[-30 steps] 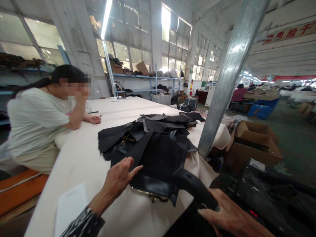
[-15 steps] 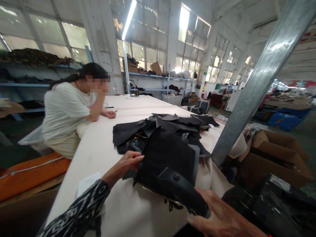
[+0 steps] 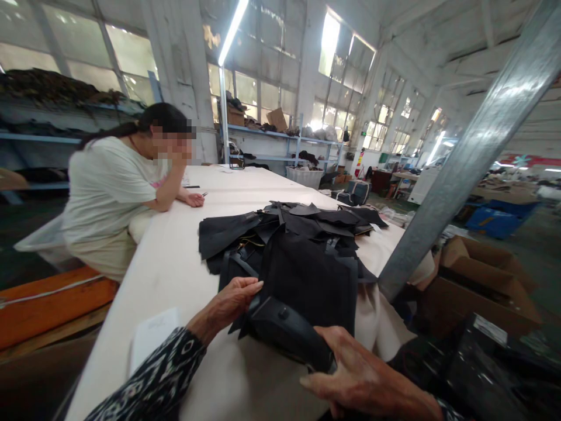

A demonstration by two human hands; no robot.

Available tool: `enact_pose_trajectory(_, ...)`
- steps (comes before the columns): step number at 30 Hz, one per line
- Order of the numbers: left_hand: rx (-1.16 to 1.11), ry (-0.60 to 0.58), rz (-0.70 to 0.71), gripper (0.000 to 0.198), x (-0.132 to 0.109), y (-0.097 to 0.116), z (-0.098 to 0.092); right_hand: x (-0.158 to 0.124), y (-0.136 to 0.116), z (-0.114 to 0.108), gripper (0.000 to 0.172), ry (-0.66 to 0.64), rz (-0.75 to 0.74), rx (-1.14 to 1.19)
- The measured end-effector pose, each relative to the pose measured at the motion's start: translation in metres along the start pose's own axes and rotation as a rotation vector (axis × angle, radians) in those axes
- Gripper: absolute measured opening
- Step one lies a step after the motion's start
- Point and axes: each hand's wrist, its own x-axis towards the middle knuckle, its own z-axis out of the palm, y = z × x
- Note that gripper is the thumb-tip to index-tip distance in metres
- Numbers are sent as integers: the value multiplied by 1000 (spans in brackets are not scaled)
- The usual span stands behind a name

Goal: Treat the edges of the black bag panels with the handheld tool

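Tool [image 3: 291,332] slants lengthwise from the right grip [image 3: 357,369], pointing forward-left.

1. I'm in a factory workshop, fabric or leather goods by the look of it. Landmark: my white table [image 3: 175,251].
2. On the table: heap of black cut pieces [image 3: 307,263].
3. Behind the table: blue shelves [image 3: 258,132] with bundles [image 3: 324,133] on them, tall paned windows [image 3: 131,47].
4. Left of the table: seated co-worker [image 3: 109,181].
5. Right of the table: bare metal post [image 3: 464,152], open cardboard boxes [image 3: 482,298], then a long hall under a high ceiling [image 3: 451,35].
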Motion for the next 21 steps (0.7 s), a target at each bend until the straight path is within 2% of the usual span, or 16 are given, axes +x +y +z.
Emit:
enact_pose_trajectory(2, 38, -48, -26, 35, -3, -5, 3, 6, -15, -2, 57, 8, 70, 73)
enact_pose_trajectory(5, 236, -147, -61, 33, -5, -10, 12, 12, -33, -10, 46, 40, 61, 108)
enact_pose_trajectory(8, 420, -173, -72, 35, -2, -8, 21, 5, -36, -22, 42, 62, 61, 143)
enact_pose_trajectory(10, 605, -162, -85, 33, 3, -4, 27, -6, -28, -28, 50, 69, 79, 171)
enact_pose_trajectory(12, 917, -137, -67, 28, 11, 1, 36, -19, -14, -32, 57, 84, 108, 183)
enact_pose_trajectory(14, 1215, -77, -9, 24, 22, 2, 48, -31, 2, -35, 62, 126, 141, 191)
enact_pose_trajectory(16, 1397, 8, 73, 19, 33, -1, 62, -40, 15, -38, 61, 150, 163, 191)
enact_pose_trajectory(18, 1485, 81, 124, 17, 44, -7, 77, -48, 24, -43, 52, 167, 161, 184)
enact_pose_trajectory(21, 1586, 131, 158, 28, 55, -15, 98, -57, 31, -52, 27, 215, 132, 182)
